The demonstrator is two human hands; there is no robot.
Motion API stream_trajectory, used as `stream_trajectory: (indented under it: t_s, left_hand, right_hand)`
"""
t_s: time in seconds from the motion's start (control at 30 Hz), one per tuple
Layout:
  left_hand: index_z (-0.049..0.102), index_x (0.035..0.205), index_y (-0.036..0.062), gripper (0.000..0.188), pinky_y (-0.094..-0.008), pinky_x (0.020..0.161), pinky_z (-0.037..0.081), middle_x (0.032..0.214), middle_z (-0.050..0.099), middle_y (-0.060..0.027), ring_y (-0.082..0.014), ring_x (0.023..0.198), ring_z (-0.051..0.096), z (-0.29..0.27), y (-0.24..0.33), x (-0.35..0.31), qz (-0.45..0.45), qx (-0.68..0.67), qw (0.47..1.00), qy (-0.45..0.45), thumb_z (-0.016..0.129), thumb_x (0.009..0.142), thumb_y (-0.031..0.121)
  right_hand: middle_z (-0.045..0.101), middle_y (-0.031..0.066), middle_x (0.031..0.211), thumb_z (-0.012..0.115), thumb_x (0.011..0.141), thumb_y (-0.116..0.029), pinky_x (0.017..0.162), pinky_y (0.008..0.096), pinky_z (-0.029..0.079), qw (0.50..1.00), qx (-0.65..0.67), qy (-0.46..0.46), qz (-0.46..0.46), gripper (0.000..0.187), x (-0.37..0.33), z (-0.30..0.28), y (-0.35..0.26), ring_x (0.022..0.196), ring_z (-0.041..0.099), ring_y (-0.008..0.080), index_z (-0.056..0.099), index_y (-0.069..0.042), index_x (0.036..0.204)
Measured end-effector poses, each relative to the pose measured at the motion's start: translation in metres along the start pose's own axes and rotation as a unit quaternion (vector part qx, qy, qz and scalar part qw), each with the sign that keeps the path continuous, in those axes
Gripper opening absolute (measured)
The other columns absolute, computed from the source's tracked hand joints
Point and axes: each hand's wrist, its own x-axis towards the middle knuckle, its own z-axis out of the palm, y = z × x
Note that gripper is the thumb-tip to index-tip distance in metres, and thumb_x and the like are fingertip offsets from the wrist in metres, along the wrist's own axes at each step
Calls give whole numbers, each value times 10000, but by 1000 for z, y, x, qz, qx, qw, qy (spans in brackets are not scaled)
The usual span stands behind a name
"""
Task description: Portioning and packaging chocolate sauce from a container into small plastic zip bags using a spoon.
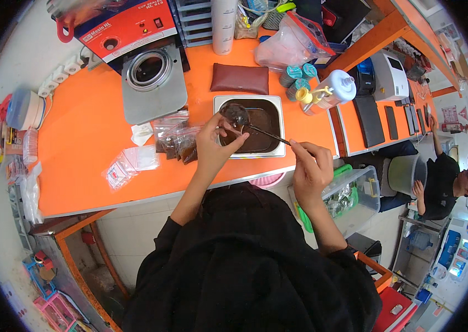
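A steel pan (249,98) on the orange table holds a dark brown, grainy substance. Above it, my right hand (310,169) grips the thin handle of a ladle (270,134), whose round bowl hangs over the pan's left part. My left hand (217,143) is at the pan's near left edge, thumb and fingers pinching what looks like a small clear plastic bag (233,131) against the bowl. The bowl and the fingers partly hide the bag. Left of the pan lie several clear pouches (172,135) with dark contents, near my left wrist.
Flat clear bags (128,164) and a crumpled white tissue (141,133) lie farther left. A red sealing machine (128,33) stands behind them. Beyond the pan are a maroon pouch (239,78), round tins (295,80) and a clear bottle (333,91). A person (447,180) sits at far right holding a tub.
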Motion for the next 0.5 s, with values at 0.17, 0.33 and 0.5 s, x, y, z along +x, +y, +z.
stream_trajectory:
  t_s: [0.17, 0.33, 0.5]
  left_hand:
    - [519, 1204, 26, 615, -213, 637, 421, 1021, 621, -89, -83, 793, 577, -1, 1, 1, 28, 28, 999, 30, 772, 646, 80]
    - [514, 1223, 38, 638, -210, 654, 429, 1090, 612, -101, -80, 793, 567, -7, 2, -3, 15, -1, 999, 50, 771, 640, 88]
    - [469, 1256, 25, 698, -207, 645, 439, 1104, 587, -94, -73, 774, 559, -8, 19, -12, 16, -18, 999, 35, 776, 631, 54]
  right_hand:
    - [601, 55, 746, 653, 725, -3, 579, 256, 402, 970, 170, -52, 168, 243, -6, 8, 1, 651, 546, 165, 691, -76, 953]
    - [625, 100, 772, 626, 781, -43, 618, 249, 441, 863, 237, -173, 411, 201, -23, 19, 28, 671, 577, 187, 676, -37, 975]
    - [621, 109, 797, 655, 745, -83, 660, 298, 460, 971, 79, -186, 129, 238, -17, 34, 20, 713, 601, 234, 651, -34, 978]
